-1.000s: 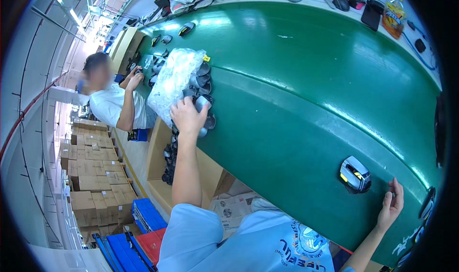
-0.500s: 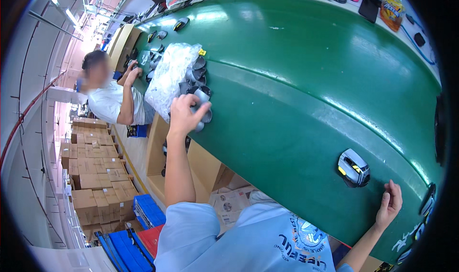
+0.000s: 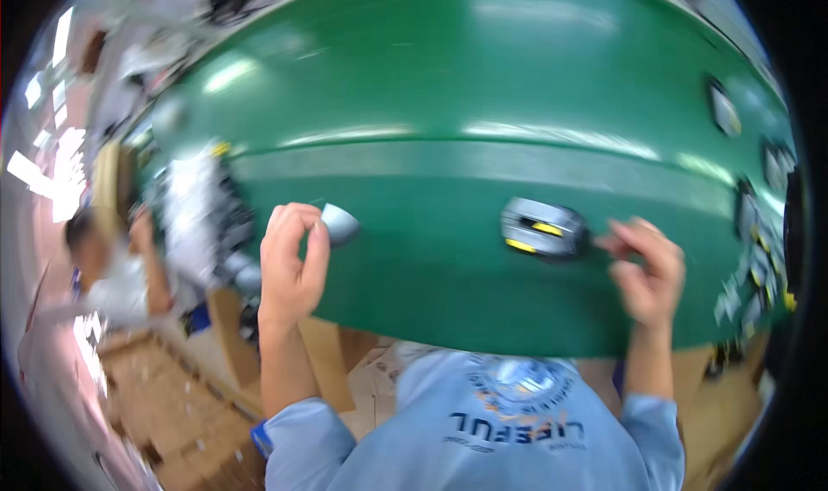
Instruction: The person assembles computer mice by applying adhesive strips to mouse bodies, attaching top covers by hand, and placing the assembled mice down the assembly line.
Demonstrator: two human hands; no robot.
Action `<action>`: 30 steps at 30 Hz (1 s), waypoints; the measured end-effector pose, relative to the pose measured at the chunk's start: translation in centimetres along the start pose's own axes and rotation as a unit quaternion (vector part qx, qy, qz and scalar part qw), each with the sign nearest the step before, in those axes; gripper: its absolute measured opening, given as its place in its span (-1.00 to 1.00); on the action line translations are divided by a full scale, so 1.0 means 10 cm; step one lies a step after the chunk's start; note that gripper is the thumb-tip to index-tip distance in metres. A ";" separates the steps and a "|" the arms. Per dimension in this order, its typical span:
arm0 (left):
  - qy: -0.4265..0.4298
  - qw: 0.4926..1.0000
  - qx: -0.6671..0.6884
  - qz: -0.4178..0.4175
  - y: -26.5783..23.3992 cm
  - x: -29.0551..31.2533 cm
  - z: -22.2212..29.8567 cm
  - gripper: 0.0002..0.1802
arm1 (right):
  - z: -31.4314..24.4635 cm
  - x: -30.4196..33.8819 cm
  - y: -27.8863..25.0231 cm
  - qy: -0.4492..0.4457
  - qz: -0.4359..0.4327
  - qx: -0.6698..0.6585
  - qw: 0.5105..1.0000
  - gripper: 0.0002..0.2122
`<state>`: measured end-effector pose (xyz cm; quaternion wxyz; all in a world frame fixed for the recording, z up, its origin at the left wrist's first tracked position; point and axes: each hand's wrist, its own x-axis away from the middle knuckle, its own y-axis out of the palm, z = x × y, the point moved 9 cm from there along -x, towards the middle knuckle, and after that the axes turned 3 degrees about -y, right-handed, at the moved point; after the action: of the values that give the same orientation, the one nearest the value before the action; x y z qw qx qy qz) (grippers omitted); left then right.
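Between the fingertips of my left hand (image 3: 293,262), at the left-middle of the green work surface, is a small grey curved cover (image 3: 340,224). It is held by one edge above the surface. Right of centre lies a grey and black computer mouse (image 3: 543,229) with yellow strips on its side. My right hand (image 3: 647,267) hovers just right of this mouse, fingers apart and a little blurred, with nothing in them. I cannot tell whether its index fingertip touches the mouse.
Dark and grey parts (image 3: 231,219) lie beside a clear plastic bag (image 3: 191,215) at the left. Several mice (image 3: 759,249) lie along the right edge, another (image 3: 724,109) farther back. A co-worker (image 3: 121,271) sits at the left, near stacked cardboard boxes (image 3: 172,396).
My left hand has moved right, away from the pile of parts, carrying a grey cover. My right hand has come nearer the mouse. The view has turned to the right.
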<state>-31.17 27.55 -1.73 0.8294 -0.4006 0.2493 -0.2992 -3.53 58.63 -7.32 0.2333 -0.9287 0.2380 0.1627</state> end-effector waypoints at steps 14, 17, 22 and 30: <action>0.268 0.953 0.043 -0.137 2.00 -0.21 1.28 -0.11 | 0.24 0.01 0.24 0.083 -0.088 0.121 0.985 -0.61; 0.258 0.956 0.058 -0.128 1.99 -0.20 1.24 -0.14 | 0.07 -0.08 0.26 0.034 -0.076 0.265 0.961 -0.50; 0.256 0.956 0.072 -0.125 2.00 -0.22 1.20 -0.15 | 0.08 -0.20 0.40 -0.061 -0.125 0.243 0.960 -0.40; 0.246 0.958 0.079 -0.127 2.01 -0.23 1.17 -0.14 | 0.28 -0.15 0.02 0.009 -0.036 0.128 0.991 -0.38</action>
<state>-19.16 45.22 -11.21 0.7269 -0.2765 0.3683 -0.5095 -5.40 60.45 -9.16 0.3543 -0.9004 0.2253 0.1142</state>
